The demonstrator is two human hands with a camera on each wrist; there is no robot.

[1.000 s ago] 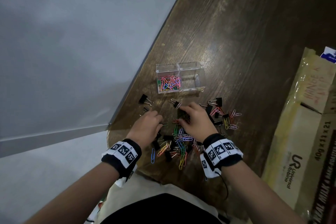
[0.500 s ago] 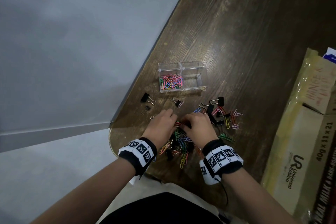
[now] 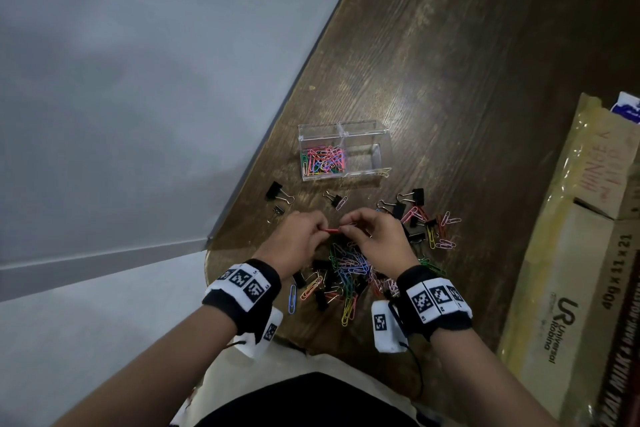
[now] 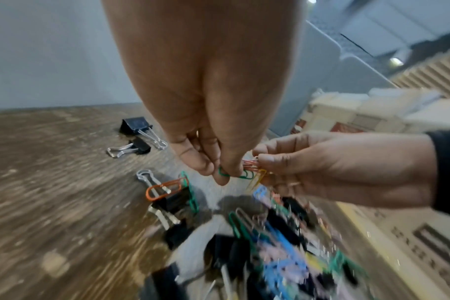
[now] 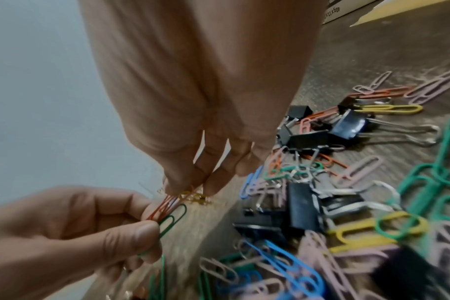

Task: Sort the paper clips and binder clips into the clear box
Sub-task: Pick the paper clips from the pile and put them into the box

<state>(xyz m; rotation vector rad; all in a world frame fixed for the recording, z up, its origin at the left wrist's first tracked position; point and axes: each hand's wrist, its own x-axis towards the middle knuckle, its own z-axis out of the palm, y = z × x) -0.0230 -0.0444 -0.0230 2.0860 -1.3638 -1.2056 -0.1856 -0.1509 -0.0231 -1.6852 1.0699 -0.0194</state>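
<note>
Both hands hover just above a mixed pile of coloured paper clips and black binder clips (image 3: 346,270) on the wooden table. My left hand (image 3: 320,228) and right hand (image 3: 344,227) meet fingertip to fingertip, each pinching one end of a small bunch of red, green and yellow paper clips (image 3: 331,230). The left wrist view shows that bunch (image 4: 247,172) between left thumb and forefinger (image 4: 220,174). In the right wrist view the bunch (image 5: 170,211) runs from my right fingertips (image 5: 190,186) to the left hand (image 5: 141,221). The clear two-part box (image 3: 363,123) stands beyond, with paper clips (image 3: 323,159) in its left compartment.
Loose binder clips lie left (image 3: 275,191) and right (image 3: 415,196) of the hands, and more paper clips (image 3: 445,232) at the right. A big cardboard carton (image 3: 571,270) lines the right side. The table's edge (image 3: 263,163) runs diagonally at the left.
The hands were apart, low on the pile. They have come together and risen a little, now pinching a bunch of paper clips between them.
</note>
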